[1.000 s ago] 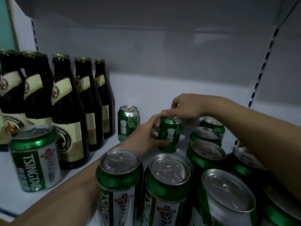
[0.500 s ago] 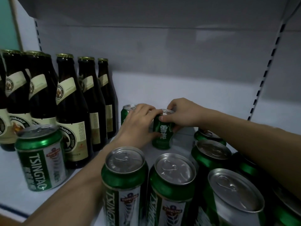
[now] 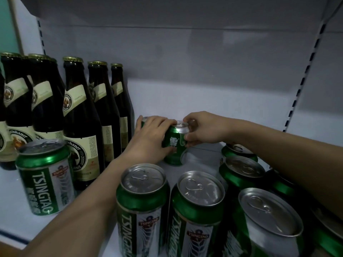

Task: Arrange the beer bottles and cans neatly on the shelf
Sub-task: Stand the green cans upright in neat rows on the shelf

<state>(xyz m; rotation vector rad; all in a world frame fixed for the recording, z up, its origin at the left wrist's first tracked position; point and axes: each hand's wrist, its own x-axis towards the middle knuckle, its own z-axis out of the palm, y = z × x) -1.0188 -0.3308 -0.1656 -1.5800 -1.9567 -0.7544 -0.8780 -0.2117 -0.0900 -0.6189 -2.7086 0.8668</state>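
A small green can [image 3: 175,145] with white characters stands upright mid-shelf. My left hand [image 3: 152,138] wraps around its left side, and my right hand [image 3: 202,129] pinches its rim and right side. A second small green can [image 3: 143,120] stands just behind my left hand, mostly hidden. Dark brown beer bottles [image 3: 81,115] with cream labels stand in rows at the left. Tall green Tsingtao cans [image 3: 143,206] crowd the front and right.
One Tsingtao can [image 3: 44,177] stands alone at the front left before the bottles. More green cans [image 3: 241,171] sit under my right forearm. The white shelf floor [image 3: 213,108] behind the held can runs to the back wall. A slotted upright [image 3: 304,78] rises at right.
Both hands have carried the small can left and back, until it stands next to the other small can. My left hand now covers that second can.
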